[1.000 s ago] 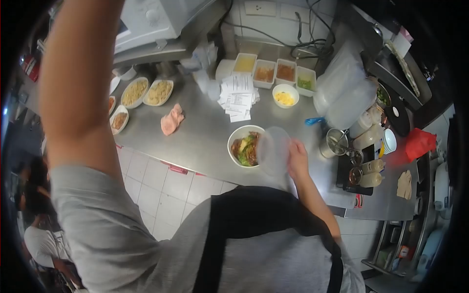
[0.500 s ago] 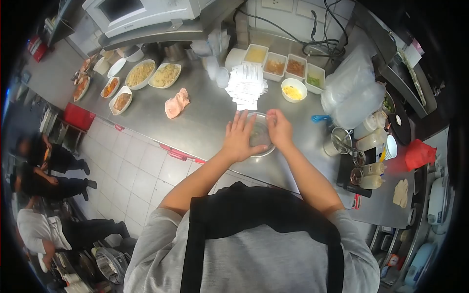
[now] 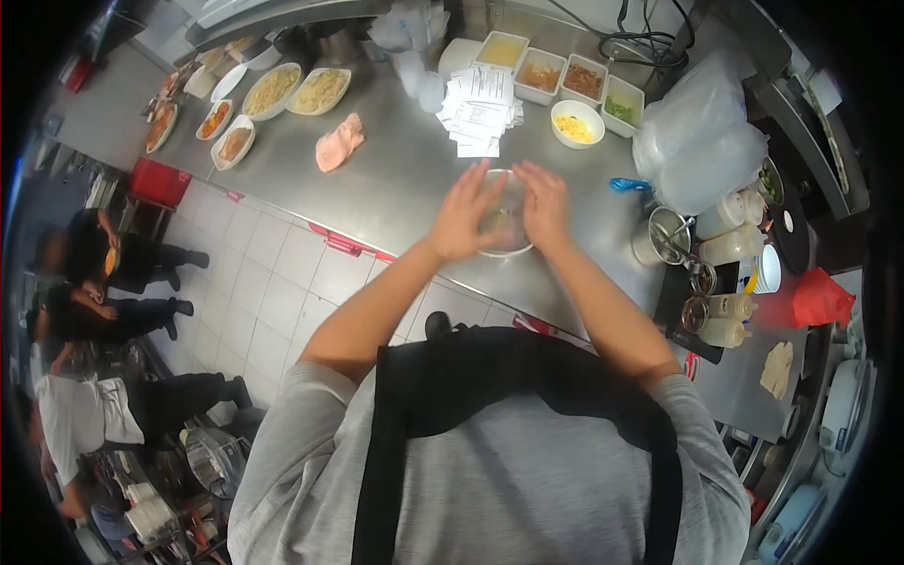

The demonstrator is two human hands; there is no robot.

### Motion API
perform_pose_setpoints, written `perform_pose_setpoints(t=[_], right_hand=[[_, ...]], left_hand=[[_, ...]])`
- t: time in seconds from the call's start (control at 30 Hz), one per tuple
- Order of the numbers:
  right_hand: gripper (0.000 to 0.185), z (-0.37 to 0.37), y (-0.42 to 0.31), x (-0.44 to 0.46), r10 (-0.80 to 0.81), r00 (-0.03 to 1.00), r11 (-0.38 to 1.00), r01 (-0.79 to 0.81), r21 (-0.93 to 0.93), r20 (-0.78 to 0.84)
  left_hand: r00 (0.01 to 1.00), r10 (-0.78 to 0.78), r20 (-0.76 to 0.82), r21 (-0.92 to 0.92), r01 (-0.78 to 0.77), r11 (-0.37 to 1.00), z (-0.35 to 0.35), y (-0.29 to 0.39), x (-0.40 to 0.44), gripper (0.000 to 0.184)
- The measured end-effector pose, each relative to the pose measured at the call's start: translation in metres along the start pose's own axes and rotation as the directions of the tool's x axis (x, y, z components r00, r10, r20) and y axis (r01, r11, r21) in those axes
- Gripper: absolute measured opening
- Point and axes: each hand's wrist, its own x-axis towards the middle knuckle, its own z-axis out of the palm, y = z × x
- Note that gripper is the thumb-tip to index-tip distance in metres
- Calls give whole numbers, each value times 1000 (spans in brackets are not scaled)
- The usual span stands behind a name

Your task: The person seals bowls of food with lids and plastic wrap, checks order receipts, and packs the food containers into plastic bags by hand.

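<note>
A round bowl with a see-through cover rests on the steel counter in front of me, and its contents are blurred. My left hand lies along its left rim, fingers stretched and thumb over the top. Against the right rim is my right hand, its fingers slightly bent and the thumb mostly hidden. Together the two hands hold the bowl from both sides. Just beyond my fingertips is a stack of printed paper slips. A white bowl of yellow shredded food stands further right.
Food tubs line the back. A pink cloth and filled dishes are on the left. Rightward are plastic bags, a metal pot with utensils and squeeze bottles. Several people stand across the tiled floor.
My left hand has shifted from lying flat across the cover to the left rim. My right hand has opened out along the right side. The camera view has tilted slightly.
</note>
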Motion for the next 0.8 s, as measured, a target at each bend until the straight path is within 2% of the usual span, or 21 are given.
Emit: perform_pose_setpoints(t=[0.03,0.07,0.17,0.2,0.23,0.27,0.3,0.37,0.4,0.5,0.53,0.57,0.6,0.63,0.67,0.7,0.77,0.8], right_hand=[[38,-1,0,0,11,999,999,-10,-39,34],[39,-4,-4,1,25,998,997,-20,-78,65],[39,-13,-14,4,91,980,987,-65,-145,178],[39,-13,-15,5,116,969,984,-82,-159,217],[39,-10,-9,4,70,967,997,-61,-46,245],[39,-5,4,3,25,962,997,-45,68,271],[39,-4,7,9,-22,959,983,-31,180,284],[38,-13,8,28,-233,949,972,233,25,210],[38,-22,6,33,-335,924,934,351,-65,185],[38,-41,5,28,-219,969,967,200,-158,-111],[38,-40,14,11,-14,987,1000,16,7,-163],[38,-36,26,-15,194,965,971,-162,178,-179],[39,-37,30,-38,393,905,882,-321,346,-163],[41,-56,-1,-52,661,739,590,-618,519,128],[44,-74,-32,-56,758,477,187,-813,551,446],[43,-69,-29,-62,731,510,184,-788,588,454],[42,-55,-21,-79,683,568,167,-734,658,460],[44,-63,-13,-74,653,596,222,-741,634,468]], left_hand=[[1000,-9,-15,-151,7,988,2,-7,-2,78],[989,-126,-80,-439,79,895,-13,7,-3,64],[919,-318,-231,-349,227,909,-53,19,-26,52],[955,-168,-247,-121,141,983,-57,18,-33,49],[976,-17,-219,112,43,993,-57,15,-41,47],[981,120,-154,332,-63,941,-54,15,-49,45],[985,153,-83,300,-122,946,-48,15,-51,44],[971,230,60,219,-238,946,-31,19,-51,44],[968,234,91,164,-246,955,-30,29,-50,40],[970,160,-181,-10,-164,986,-41,54,-41,42],[973,125,-193,0,-128,992,-43,49,-38,44],[974,88,-207,8,-89,996,-45,40,-35,46],[974,53,-222,17,-51,999,-44,33,-33,49],[991,-15,-131,-7,14,1000,-39,28,-35,54],[996,-77,-38,-22,77,997,-33,24,-39,59],[988,-139,63,-28,141,990,-32,30,-42,64],[950,-236,203,84,224,971,-39,56,-52,75],[922,-282,264,144,252,957,-46,69,-49,80]])
